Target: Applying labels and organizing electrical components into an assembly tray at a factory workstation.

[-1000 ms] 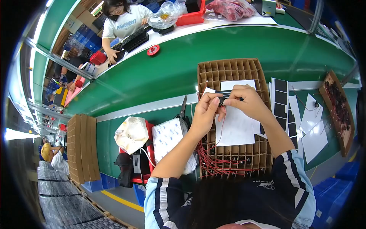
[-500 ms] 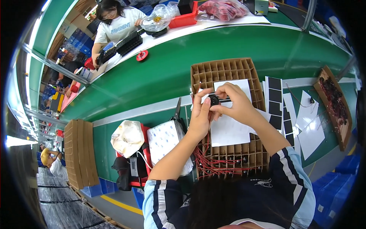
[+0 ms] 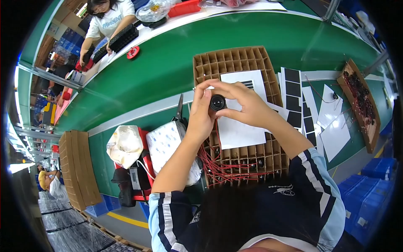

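Observation:
A small round black part point(image 3: 218, 102), ringed like a lens or little speaker, faces up between my two hands. My left hand point(image 3: 200, 112) grips its left side with bent fingers. From the right, my right hand point(image 3: 243, 103) curls over it, thumb at its lower edge and fingers along the top. Beneath the hands lie white sheets point(image 3: 239, 136) on a cardboard divider box point(image 3: 226, 61). Red wires point(image 3: 218, 166) spill over the box's near cells, where several black parts sit; one red strand runs up close to my left hand.
Left of the box are scissors point(image 3: 180, 108), a white bubble-wrap pack point(image 3: 166, 145) and a red bin point(image 3: 145, 161). Sheets with black squares point(image 3: 292, 97) lie to the right, beside a cardboard tray point(image 3: 372, 136) of wired black parts. A co-worker point(image 3: 110, 21) works across the green partition.
The black part has turned so its round face points up, and my right fingers have closed in around it. The whole view has shifted, so the bench sits higher and further left.

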### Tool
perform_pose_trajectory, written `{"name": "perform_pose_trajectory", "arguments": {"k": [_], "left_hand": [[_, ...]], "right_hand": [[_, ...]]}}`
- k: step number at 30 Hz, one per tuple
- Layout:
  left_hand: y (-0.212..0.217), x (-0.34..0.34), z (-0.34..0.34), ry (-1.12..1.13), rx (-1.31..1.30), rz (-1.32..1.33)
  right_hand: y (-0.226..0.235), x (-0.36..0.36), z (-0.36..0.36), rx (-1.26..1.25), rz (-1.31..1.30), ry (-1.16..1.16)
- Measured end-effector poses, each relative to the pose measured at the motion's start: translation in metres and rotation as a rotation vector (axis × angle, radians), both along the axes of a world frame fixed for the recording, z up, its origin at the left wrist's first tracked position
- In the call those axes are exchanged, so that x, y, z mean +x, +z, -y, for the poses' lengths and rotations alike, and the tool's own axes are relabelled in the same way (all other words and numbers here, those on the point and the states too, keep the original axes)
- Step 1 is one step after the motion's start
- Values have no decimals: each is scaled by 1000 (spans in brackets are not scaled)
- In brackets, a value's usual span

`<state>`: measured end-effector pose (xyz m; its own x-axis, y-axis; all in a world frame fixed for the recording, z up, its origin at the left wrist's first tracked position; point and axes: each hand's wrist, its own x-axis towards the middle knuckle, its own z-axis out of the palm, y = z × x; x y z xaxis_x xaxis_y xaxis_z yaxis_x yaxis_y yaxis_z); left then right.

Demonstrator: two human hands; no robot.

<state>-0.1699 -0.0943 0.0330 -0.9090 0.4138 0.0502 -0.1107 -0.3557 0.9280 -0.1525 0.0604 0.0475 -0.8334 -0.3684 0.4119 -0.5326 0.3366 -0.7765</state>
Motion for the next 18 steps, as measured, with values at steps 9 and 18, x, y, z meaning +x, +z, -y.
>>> {"name": "perform_pose_trajectory", "arguments": {"k": [9,18], "left_hand": [[-9,3,0,137,-21,-63],[-3,1,-2,136,41,-36]], "right_hand": [[-2,2,3,41,-76,-51],[-11,-2,2,150,-283,-57]]}}
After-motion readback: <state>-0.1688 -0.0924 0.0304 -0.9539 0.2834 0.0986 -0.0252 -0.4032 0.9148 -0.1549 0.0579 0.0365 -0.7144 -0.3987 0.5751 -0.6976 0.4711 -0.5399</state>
